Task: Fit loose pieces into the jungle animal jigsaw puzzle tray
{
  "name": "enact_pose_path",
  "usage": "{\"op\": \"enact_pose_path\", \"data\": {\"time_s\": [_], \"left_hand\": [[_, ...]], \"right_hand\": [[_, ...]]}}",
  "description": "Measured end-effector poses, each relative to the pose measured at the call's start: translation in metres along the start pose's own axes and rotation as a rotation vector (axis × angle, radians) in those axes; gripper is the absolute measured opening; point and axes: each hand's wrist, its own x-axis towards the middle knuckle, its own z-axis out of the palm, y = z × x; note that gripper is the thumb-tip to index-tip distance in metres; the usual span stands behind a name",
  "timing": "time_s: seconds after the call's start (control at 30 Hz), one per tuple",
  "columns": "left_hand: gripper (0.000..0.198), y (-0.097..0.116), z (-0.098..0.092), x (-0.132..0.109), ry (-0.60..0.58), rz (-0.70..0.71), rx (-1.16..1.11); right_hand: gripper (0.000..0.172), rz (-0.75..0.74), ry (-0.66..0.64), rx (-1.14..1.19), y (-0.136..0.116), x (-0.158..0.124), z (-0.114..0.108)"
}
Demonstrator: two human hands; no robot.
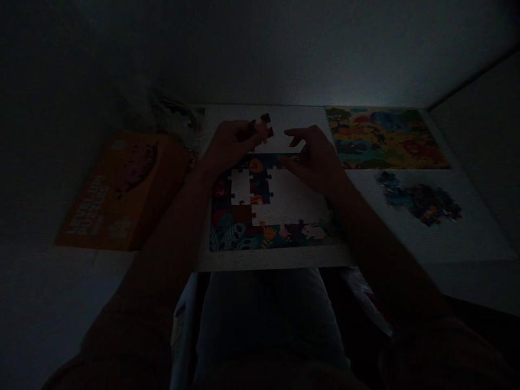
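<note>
The scene is dim. My left hand point(229, 145) is raised above the top of the puzzle, pinching a dark jigsaw piece point(263, 128) in its fingertips. A second piece may be stuck to it, but I cannot tell in this light. My right hand point(314, 160) hovers just to its right over the puzzle's upper edge, fingers apart and holding nothing. Below both hands lies a partly assembled jigsaw point(239, 233) with colourful jungle-like pieces, on a white board point(272, 261) that shows through in large gaps.
A printed picture sheet point(385, 138) lies at the upper right, and a heap of loose pieces point(420, 199) sits below it on the white surface. An orange puzzle box point(122, 189) lies to the left. My legs are below the table's front edge.
</note>
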Motion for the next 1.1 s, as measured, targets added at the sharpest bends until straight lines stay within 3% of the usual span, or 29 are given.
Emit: {"op": "enact_pose_path", "data": {"time_s": [0.07,0.23,0.4,0.57,0.7,0.97,1.1], "left_hand": [[0.04,0.009,0.002,-0.006,-0.095,-0.022,-0.053],[0.055,0.023,0.002,-0.014,-0.152,-0.088,-0.072],[0.056,0.024,0.004,-0.015,-0.189,-0.11,-0.124],[0.043,0.022,0.008,-0.013,-0.137,-0.126,-0.129],[0.036,0.018,0.008,-0.009,-0.059,-0.076,-0.109],[0.046,0.012,0.008,-0.005,-0.027,-0.115,-0.144],[0.049,0.009,0.009,-0.007,-0.092,-0.107,-0.145]], "right_hand": [[0.07,-0.013,0.02,0.016,0.003,0.0,0.002],[0.076,-0.045,-0.018,0.057,0.005,0.001,0.005],[0.063,-0.028,-0.044,0.011,0.006,0.003,0.005],[0.054,-0.032,-0.013,0.005,0.002,0.003,0.002],[0.059,-0.036,-0.008,0.031,0.004,0.003,0.002],[0.072,0.076,-0.057,0.199,0.014,0.004,0.011],[0.073,0.132,-0.003,0.216,0.018,0.006,0.016]]}}
